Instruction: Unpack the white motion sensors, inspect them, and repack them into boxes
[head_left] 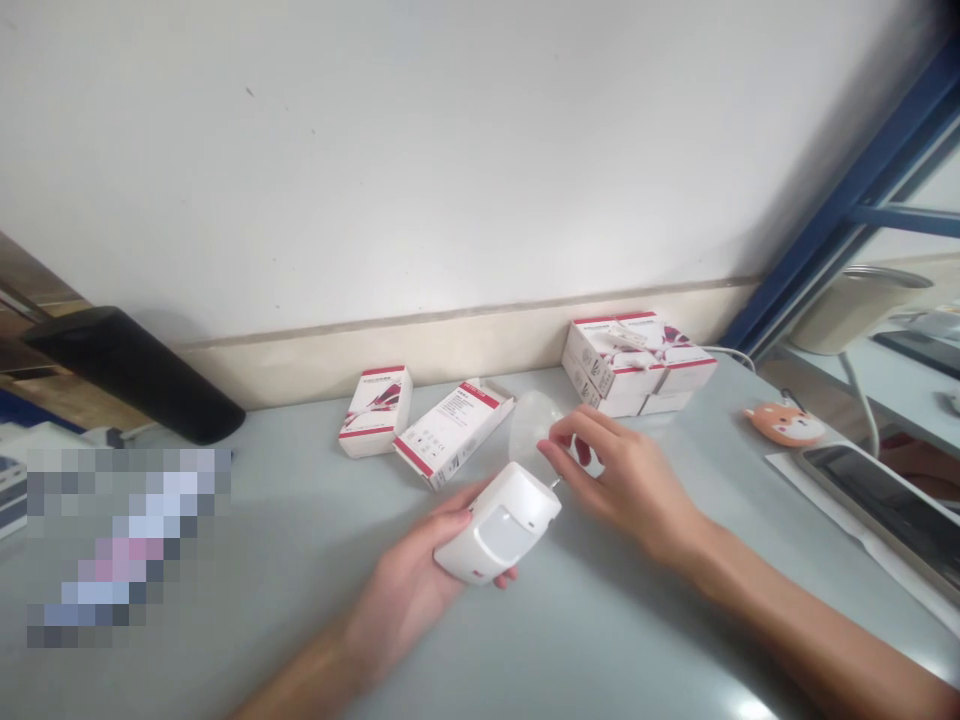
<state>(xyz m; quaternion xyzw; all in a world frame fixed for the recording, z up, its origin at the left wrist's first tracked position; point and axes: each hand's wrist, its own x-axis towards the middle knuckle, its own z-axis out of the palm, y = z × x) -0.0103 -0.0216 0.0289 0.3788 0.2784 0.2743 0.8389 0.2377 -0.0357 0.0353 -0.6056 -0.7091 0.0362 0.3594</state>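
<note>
A white motion sensor [499, 530] with a pale curved window lies tilted in my left hand [420, 550], whose fingers wrap around its back and side. At the sensor's upper right end, a thin metallic bit [556, 483], perhaps a screw, sticks out. Just above that end is my right hand [611, 470], its thumb and fingertips pinched together. Whatever those fingertips hold, if anything, is too small to make out. Behind them lies a clear plastic bag [529, 425], partly covered by the right hand. An opened white-and-red carton [454, 430] rests beyond the left hand.
Another white-and-red carton [375, 412] lies left of the opened one. Several stacked cartons [637, 365] stand against the wall. A black cylindrical object [139, 375] is at left. On the right are an orange animal-faced item [784, 424] and a dark device [885, 510] on paper.
</note>
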